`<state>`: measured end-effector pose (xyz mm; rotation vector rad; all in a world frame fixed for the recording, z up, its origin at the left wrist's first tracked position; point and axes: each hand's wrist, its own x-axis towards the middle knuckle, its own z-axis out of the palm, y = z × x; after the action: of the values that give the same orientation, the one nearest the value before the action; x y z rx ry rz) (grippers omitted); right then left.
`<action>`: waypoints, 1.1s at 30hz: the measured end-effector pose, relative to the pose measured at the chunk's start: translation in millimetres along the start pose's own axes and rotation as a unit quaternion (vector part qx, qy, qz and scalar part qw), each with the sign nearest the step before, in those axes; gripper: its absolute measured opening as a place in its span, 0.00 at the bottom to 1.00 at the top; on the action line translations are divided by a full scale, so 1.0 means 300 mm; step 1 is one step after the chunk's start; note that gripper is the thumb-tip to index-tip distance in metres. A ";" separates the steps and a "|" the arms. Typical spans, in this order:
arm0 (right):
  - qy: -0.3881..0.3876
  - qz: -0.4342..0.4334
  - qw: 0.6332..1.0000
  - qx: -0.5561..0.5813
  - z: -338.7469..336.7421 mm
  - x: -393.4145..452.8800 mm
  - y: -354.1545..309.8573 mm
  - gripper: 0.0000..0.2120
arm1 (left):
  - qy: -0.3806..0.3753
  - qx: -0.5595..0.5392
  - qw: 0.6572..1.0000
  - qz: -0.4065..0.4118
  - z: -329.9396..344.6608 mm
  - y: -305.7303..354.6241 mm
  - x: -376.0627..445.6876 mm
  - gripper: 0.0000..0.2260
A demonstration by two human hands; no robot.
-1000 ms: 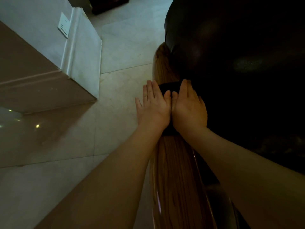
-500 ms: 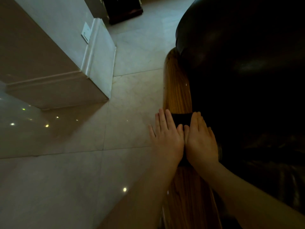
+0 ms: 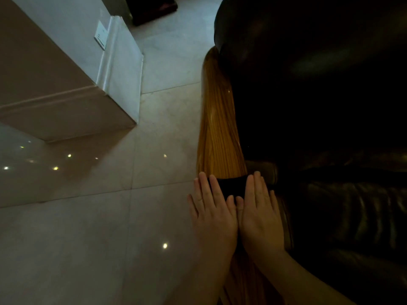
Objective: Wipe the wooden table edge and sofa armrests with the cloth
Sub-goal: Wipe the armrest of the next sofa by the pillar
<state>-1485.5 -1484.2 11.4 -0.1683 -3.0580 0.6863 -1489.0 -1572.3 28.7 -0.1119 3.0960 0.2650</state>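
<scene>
no readable text, labels or numbers, wall switch plate [image 3: 100, 37] markings too small to read

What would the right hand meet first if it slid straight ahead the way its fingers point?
Bare wooden armrest, most likely: the right hand lies flat on the dark cloth, fingers pointing up the rail. The dark sofa cushion runs alongside and may brush it.

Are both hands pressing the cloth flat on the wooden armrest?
Yes: the left hand and right hand lie flat, side by side, on the dark cloth across the armrest.
</scene>
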 end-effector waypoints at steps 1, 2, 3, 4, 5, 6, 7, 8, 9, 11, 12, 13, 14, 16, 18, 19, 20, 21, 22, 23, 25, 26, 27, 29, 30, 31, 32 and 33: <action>-0.003 -0.001 1.000 -0.001 0.004 -0.023 0.006 0.27 | -0.002 0.002 1.000 0.001 0.005 -0.001 -0.023 0.26; -0.004 0.000 1.000 0.001 0.008 -0.045 0.012 0.27 | -0.005 0.003 1.000 0.001 0.008 -0.002 -0.044 0.26; -0.006 0.003 1.000 0.003 0.009 -0.062 0.017 0.27 | -0.008 0.004 1.000 0.000 0.011 -0.002 -0.062 0.26; -0.009 0.005 1.000 0.004 0.009 -0.077 0.020 0.27 | -0.011 0.007 1.000 0.000 0.012 -0.001 -0.075 0.26; -0.013 0.009 1.000 0.005 0.007 -0.087 0.021 0.27 | -0.014 0.012 1.000 0.001 0.011 -0.001 -0.085 0.26; -0.018 0.012 1.000 0.004 0.003 -0.094 0.020 0.27 | -0.016 0.018 1.000 0.001 0.007 0.000 -0.090 0.26; -0.023 0.015 1.000 0.001 -0.009 -0.093 0.015 0.27 | -0.017 0.022 1.000 0.003 0.003 -0.001 -0.091 0.26; -0.033 0.019 0.999 -0.005 -0.019 -0.091 0.009 0.27 | -0.015 0.028 0.999 0.006 -0.002 -0.003 -0.092 0.26; -0.049 0.023 0.999 -0.008 -0.031 -0.089 0.004 0.28 | -0.013 0.034 0.999 0.011 -0.006 -0.004 -0.092 0.26; -0.067 0.027 0.997 -0.014 -0.054 -0.078 -0.005 0.31 | -0.011 0.042 0.999 0.019 -0.023 -0.005 -0.089 0.27; -0.070 0.021 0.997 -0.024 -0.061 -0.071 -0.006 0.33 | -0.010 0.039 0.999 0.023 -0.029 -0.007 -0.088 0.27; -0.080 0.017 0.996 -0.032 -0.069 -0.063 -0.005 0.34 | -0.011 0.032 0.999 0.028 -0.039 -0.010 -0.083 0.27; -0.077 0.011 0.996 -0.040 -0.079 -0.055 0.001 0.34 | -0.014 0.018 0.999 0.032 -0.055 -0.013 -0.076 0.28; -0.060 -0.018 0.997 -0.048 -0.107 -0.031 0.019 0.30 | -0.006 -0.009 0.999 0.036 -0.083 -0.025 -0.055 0.30; -0.081 -0.057 0.994 -0.039 -0.119 -0.005 0.046 0.31 | -0.001 -0.013 0.998 0.059 -0.108 -0.047 -0.035 0.29; -0.104 -0.082 0.991 -0.031 -0.121 0.010 0.060 0.33 | -0.007 -0.009 0.997 0.075 -0.116 -0.058 -0.030 0.26; -0.123 -0.099 0.987 -0.026 -0.121 0.027 0.067 0.34 | -0.013 -0.006 0.996 0.088 -0.118 -0.070 -0.029 0.23; -0.135 -0.112 0.984 -0.025 -0.125 0.043 0.068 0.34 | -0.021 -0.005 0.995 0.094 -0.118 -0.082 -0.027 0.23; -0.141 -0.117 0.983 -0.027 -0.134 0.057 0.062 0.34 | -0.025 -0.002 0.995 0.099 -0.120 -0.091 -0.023 0.25; -0.142 -0.118 0.982 -0.029 -0.144 0.068 0.054 0.34 | -0.031 0.004 0.994 0.101 -0.129 -0.097 -0.021 0.26; -0.134 -0.118 0.983 -0.042 -0.167 0.086 0.040 0.32 | -0.058 0.025 0.994 0.091 -0.141 -0.104 -0.010 0.27; -0.130 -0.117 0.983 -0.050 -0.178 0.093 0.038 0.30 | -0.068 0.033 0.993 0.089 -0.142 -0.108 0.000 0.26; -0.126 -0.119 0.983 -0.061 -0.190 0.097 0.036 0.28 | -0.073 0.040 0.992 0.094 -0.147 -0.109 0.007 0.25; -0.125 -0.133 0.980 -0.084 -0.220 0.097 0.025 0.19 | -0.080 0.032 0.991 0.101 -0.166 -0.101 0.014 0.19; -0.131 -0.141 0.977 -0.093 -0.235 0.094 0.020 0.14 | -0.082 0.019 0.991 0.100 -0.177 -0.094 0.014 0.15; -0.141 -0.146 0.974 -0.099 -0.251 0.090 0.015 0.09 | -0.085 0.006 0.992 0.098 -0.189 -0.088 0.012 0.13; -0.152 -0.149 0.972 -0.102 -0.267 0.086 0.012 0.07 | -0.090 -0.008 0.991 0.094 -0.203 -0.081 0.007 0.11; -0.159 -0.151 0.970 -0.103 -0.283 0.080 0.013 0.06 | -0.097 -0.021 0.991 0.093 -0.215 -0.076 0.002 0.10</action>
<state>-1506.6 -1441.9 86.1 0.4433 -3.3401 0.4099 -1489.5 -1605.8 88.3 0.1909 2.9083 0.3263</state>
